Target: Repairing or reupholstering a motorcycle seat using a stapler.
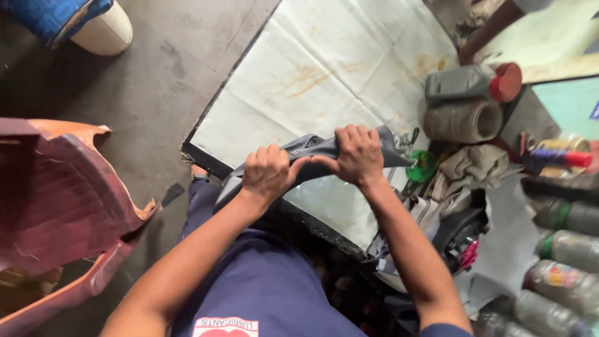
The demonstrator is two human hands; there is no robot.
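Both hands grip a dark grey plastic body panel (312, 153), held above the stained white sheet (324, 68): left hand (268, 173) and right hand (357, 155) fingers wrapped tight around it. Twisting too hard could crack it; a slip could knock the spray cans (561, 156) beside the sheet.

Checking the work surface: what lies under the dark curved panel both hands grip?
Under the dark curved panel lies a stained pale sheet. The left hand and right hand cover parts of the panel.
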